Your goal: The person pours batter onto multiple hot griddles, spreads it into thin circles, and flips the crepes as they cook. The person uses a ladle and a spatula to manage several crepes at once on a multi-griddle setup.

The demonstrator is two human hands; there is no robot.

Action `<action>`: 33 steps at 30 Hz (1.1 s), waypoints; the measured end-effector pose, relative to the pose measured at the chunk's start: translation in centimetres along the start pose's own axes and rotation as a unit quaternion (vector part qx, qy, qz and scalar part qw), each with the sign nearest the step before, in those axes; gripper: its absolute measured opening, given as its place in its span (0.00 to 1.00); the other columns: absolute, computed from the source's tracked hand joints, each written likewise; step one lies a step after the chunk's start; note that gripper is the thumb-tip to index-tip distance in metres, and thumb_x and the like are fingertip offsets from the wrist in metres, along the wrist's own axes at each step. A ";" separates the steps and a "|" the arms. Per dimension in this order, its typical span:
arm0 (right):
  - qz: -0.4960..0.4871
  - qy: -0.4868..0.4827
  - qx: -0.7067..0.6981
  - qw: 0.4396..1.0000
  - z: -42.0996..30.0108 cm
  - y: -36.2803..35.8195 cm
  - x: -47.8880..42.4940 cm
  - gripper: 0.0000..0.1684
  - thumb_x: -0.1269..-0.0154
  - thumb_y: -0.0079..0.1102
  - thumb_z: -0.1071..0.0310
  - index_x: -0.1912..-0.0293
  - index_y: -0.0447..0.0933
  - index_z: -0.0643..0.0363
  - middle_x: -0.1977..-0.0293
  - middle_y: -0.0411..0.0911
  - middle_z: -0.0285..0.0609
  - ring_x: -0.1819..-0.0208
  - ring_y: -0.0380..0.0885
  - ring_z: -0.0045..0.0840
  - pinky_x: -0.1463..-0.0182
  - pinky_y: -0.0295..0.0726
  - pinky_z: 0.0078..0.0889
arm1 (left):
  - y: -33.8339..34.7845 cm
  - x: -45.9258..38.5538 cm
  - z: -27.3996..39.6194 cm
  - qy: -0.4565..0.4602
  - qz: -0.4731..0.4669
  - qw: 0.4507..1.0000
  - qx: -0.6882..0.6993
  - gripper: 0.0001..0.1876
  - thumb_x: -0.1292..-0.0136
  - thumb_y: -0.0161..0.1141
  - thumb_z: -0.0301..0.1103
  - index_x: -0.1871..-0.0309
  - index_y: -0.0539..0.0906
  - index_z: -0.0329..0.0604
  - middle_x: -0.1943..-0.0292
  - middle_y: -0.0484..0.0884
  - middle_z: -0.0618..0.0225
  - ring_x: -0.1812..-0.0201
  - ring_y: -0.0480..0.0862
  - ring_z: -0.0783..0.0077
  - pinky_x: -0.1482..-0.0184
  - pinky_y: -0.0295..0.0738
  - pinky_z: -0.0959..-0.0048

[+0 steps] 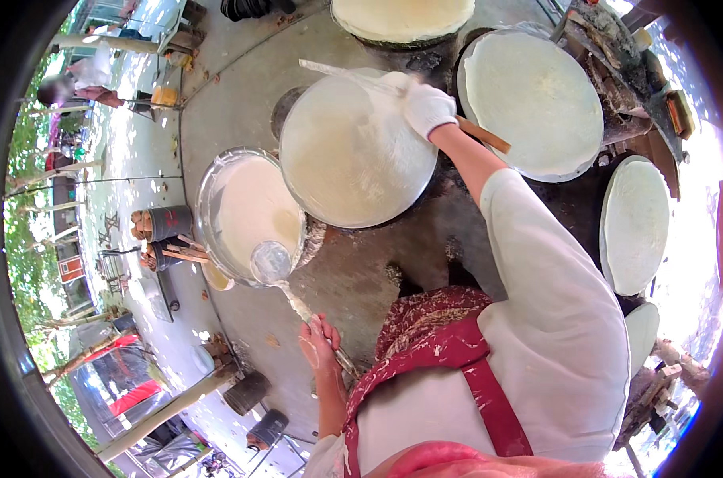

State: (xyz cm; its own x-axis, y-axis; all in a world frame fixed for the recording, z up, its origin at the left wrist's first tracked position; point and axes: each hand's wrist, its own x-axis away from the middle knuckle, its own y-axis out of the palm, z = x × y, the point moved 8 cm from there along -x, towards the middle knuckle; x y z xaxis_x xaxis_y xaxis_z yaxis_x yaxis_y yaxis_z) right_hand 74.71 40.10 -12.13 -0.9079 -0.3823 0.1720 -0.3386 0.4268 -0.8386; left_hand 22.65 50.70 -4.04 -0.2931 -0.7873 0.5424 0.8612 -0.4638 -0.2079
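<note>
My left hand point(319, 343), bare, grips the batter-caked handle of a metal ladle point(270, 262). The ladle's bowl is over the near rim of a wide metal basin point(201, 206) of pale batter point(251, 206). My right hand point(428, 109), in a white knit glove, is closed on a wooden spreader point(485, 134). Its long, pale blade point(331, 70) lies across the far part of a round griddle point(349, 173). Thin batter covers the griddle, wetter and whiter towards the right. The basin stands against the griddle's left side.
More round griddles with pale sheets stand at the top point(403, 21), right point(534, 104) and far right point(635, 227). Firewood point(612, 54) is stacked at the upper right. Buckets of wood point(170, 222) stand on the left. A person point(89, 80) is far off at the upper left.
</note>
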 end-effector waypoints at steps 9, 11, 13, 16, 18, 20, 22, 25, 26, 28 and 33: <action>-0.021 0.022 -0.537 0.843 9.5 4.5 12.7 0.34 0.31 0.65 0.57 0.31 0.70 0.59 0.53 0.85 0.46 0.54 0.84 0.27 0.48 0.82 0.29 | 2.7 -0.7 1.9 0.020 -0.042 0.999 -0.005 0.16 0.21 0.51 0.42 0.54 0.74 0.34 0.79 0.65 0.74 0.84 0.64 0.81 0.82 0.56 0.78; -0.126 0.176 -0.591 0.777 13.4 7.1 14.9 0.29 0.30 0.66 0.59 0.34 0.75 0.58 0.53 0.84 0.44 0.54 0.82 0.19 0.50 0.80 0.20 | 4.6 -1.1 2.7 0.031 -0.061 0.998 -0.014 0.16 0.21 0.51 0.42 0.54 0.74 0.34 0.78 0.66 0.74 0.84 0.64 0.81 0.82 0.56 0.78; -0.207 0.195 -0.592 0.754 12.6 6.0 16.9 0.25 0.30 0.66 0.63 0.37 0.77 0.59 0.56 0.83 0.37 0.61 0.79 0.11 0.60 0.75 0.13 | 5.8 -1.1 3.2 0.043 -0.077 0.996 -0.010 0.16 0.21 0.51 0.42 0.54 0.74 0.34 0.78 0.66 0.74 0.84 0.64 0.82 0.82 0.56 0.79; -0.215 0.137 -0.621 0.741 12.4 3.7 16.4 0.23 0.31 0.67 0.66 0.39 0.78 0.61 0.59 0.82 0.31 0.67 0.75 0.06 0.69 0.70 0.09 | 7.2 -0.5 3.3 0.055 -0.093 0.994 0.004 0.16 0.21 0.51 0.41 0.54 0.75 0.34 0.78 0.66 0.75 0.83 0.64 0.82 0.82 0.55 0.79; -0.197 0.134 -0.618 0.749 13.8 3.1 14.7 0.23 0.31 0.67 0.63 0.40 0.78 0.60 0.63 0.81 0.28 0.71 0.73 0.05 0.72 0.68 0.10 | 7.9 0.1 3.9 0.062 -0.087 0.994 -0.002 0.16 0.21 0.51 0.41 0.54 0.75 0.34 0.78 0.65 0.75 0.83 0.64 0.82 0.81 0.55 0.79; -0.243 0.187 -0.549 0.777 15.4 3.5 14.5 0.21 0.30 0.67 0.56 0.43 0.80 0.55 0.69 0.78 0.24 0.79 0.69 0.05 0.79 0.65 0.12 | 7.6 0.5 3.4 0.058 -0.081 0.995 -0.004 0.16 0.21 0.51 0.41 0.55 0.75 0.34 0.78 0.65 0.75 0.83 0.64 0.82 0.82 0.54 0.79; -0.296 0.187 -0.511 0.785 13.4 1.9 16.1 0.20 0.30 0.66 0.53 0.46 0.81 0.53 0.73 0.75 0.23 0.83 0.66 0.06 0.82 0.61 0.14 | 7.5 0.5 2.9 0.053 -0.072 0.996 -0.001 0.16 0.21 0.51 0.41 0.56 0.75 0.35 0.78 0.65 0.75 0.83 0.64 0.82 0.82 0.54 0.79; -0.303 0.113 -0.500 0.803 13.5 2.8 15.5 0.18 0.30 0.66 0.51 0.48 0.82 0.50 0.76 0.73 0.22 0.85 0.63 0.07 0.84 0.59 0.16 | 7.6 -0.2 3.2 0.052 -0.071 0.996 -0.004 0.15 0.21 0.51 0.42 0.58 0.75 0.36 0.79 0.65 0.75 0.83 0.64 0.82 0.82 0.54 0.79; -0.283 0.078 -0.499 0.815 14.5 3.3 14.5 0.18 0.30 0.65 0.52 0.48 0.82 0.52 0.74 0.74 0.22 0.83 0.63 0.06 0.82 0.59 0.16 | 8.2 -1.3 4.0 0.055 -0.081 0.995 -0.010 0.15 0.22 0.51 0.42 0.58 0.75 0.36 0.79 0.65 0.75 0.83 0.64 0.82 0.82 0.54 0.79; -0.243 0.063 -0.490 0.835 16.4 4.4 12.6 0.17 0.29 0.64 0.54 0.48 0.83 0.54 0.72 0.76 0.22 0.80 0.64 0.06 0.79 0.60 0.16 | 10.1 -4.5 6.0 0.055 -0.111 0.991 -0.040 0.15 0.22 0.51 0.42 0.59 0.75 0.36 0.79 0.65 0.75 0.83 0.64 0.81 0.82 0.55 0.78; -0.294 0.111 -0.474 0.822 13.3 3.2 16.8 0.21 0.28 0.63 0.59 0.41 0.81 0.59 0.66 0.80 0.24 0.73 0.69 0.06 0.71 0.68 0.12 | 17.8 -14.4 9.6 0.085 -0.231 0.968 -0.051 0.14 0.25 0.53 0.39 0.61 0.75 0.34 0.79 0.66 0.74 0.83 0.66 0.80 0.81 0.57 0.77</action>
State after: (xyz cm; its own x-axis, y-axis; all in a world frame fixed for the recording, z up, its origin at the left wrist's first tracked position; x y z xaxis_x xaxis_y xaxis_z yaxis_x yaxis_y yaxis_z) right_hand 61.67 24.13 -18.78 -0.5048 -0.6374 0.5822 -0.6806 0.7087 0.1857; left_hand 46.24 57.68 -7.71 -0.7082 -0.5382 0.4570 0.5797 -0.8127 -0.0589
